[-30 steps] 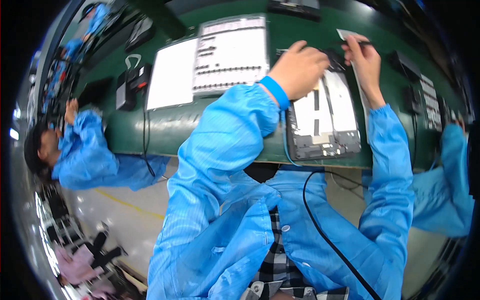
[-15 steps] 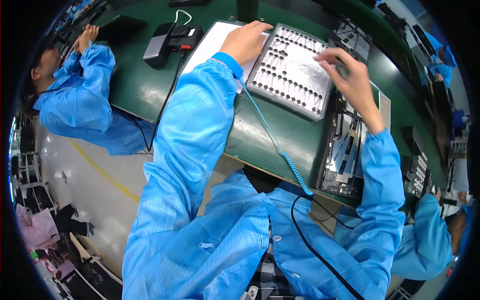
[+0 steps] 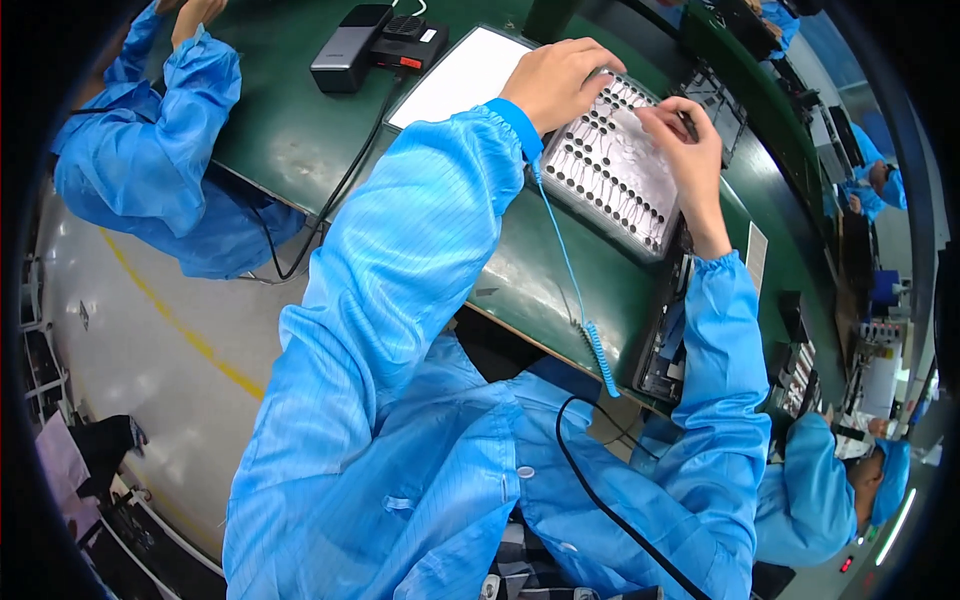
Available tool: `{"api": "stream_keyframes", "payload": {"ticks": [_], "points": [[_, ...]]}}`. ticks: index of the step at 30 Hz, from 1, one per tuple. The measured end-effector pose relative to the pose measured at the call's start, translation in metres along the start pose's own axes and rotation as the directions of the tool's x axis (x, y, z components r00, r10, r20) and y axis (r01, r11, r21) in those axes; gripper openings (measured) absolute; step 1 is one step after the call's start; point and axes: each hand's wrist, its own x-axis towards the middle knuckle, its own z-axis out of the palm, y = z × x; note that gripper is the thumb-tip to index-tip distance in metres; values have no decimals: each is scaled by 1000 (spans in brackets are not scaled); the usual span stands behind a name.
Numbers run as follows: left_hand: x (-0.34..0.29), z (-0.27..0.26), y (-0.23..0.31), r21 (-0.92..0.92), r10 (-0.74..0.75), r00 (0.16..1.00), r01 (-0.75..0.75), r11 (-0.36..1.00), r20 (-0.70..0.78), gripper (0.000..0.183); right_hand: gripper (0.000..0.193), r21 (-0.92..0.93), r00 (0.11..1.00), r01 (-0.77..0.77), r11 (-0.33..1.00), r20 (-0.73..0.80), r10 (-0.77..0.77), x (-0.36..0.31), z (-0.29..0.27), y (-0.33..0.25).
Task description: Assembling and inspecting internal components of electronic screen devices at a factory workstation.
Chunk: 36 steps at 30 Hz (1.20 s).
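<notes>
A clear tray [image 3: 600,228] with a white lining stands ahead of me on the green bench. It holds rows of small round black parts with thin pale wire-like leads. My left hand [image 3: 560,84], banded in blue at the wrist, bends its fingers over the tray's far left corner; its thumb and fingertips come together there, and anything between them is too small to make out. Above the tray's right side hovers my right hand [image 3: 688,150], fingers curled and thumb near the forefinger. What it pinches cannot be seen clearly. A blue coiled cord [image 3: 598,355] hangs from the wristband.
A white sheet [image 3: 470,75] lies left of the tray, beside a grey box-like device [image 3: 350,48] and a black cabled unit [image 3: 408,42]. An opened dark device housing [image 3: 662,340] is partly under my right forearm. Co-workers in blue sit at left [image 3: 150,170] and right [image 3: 825,490].
My view has shifted, so the bench appears turned. My left hand has moved from the sheet's edge onto the tray's far corner. The right hand stays over the tray, its fingers more closed.
</notes>
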Motion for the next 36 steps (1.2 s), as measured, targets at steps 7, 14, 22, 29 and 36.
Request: {"api": "stream_keyframes", "payload": {"ticks": [7,14,22,29,36], "points": [[1,0,31,-345,170,978,-121,931,118,23,22,434,947,-316,844,90,309,-21,-21,-10],[-8,10,37,-480,-18,995,65,875,102,12,22,423,975,-220,879,103,195,-30,-15,-13],[-4,9,40,-592,-147,957,271,759,250,13,22,332,997,55,942,-64,-36,-32,-17,0],[-2,-1,46,-464,-68,956,200,863,286,15,22,195,999,50,979,8,-53,-33,-24,-2],[-2,-8,55,-268,99,954,-21,963,284,13,24,251,995,-92,963,66,78,-36,-25,-6]]}}
